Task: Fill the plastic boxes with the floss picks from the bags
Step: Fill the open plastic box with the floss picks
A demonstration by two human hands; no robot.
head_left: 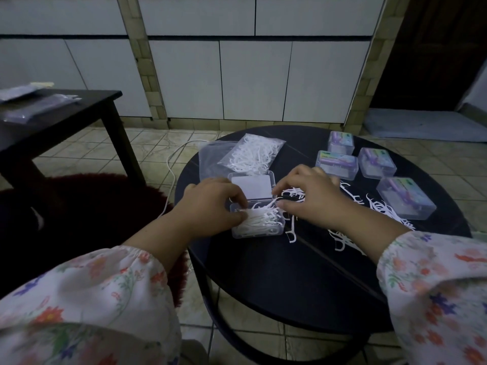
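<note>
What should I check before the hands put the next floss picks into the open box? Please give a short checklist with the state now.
1. Open box lid is up: ok.
2. Room left in the box: cannot tell; picks already fill much of it.
3. Left hand steadies the box and its picks: ok.
4. Right hand has picks in its grip: cannot tell.
5. Loose picks all lie on the round table: ok.
6. Bag of picks within reach behind the box: ok.

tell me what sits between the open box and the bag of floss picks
In the head view, the open box has its raised lid standing between it and the bag of floss picks.
</note>
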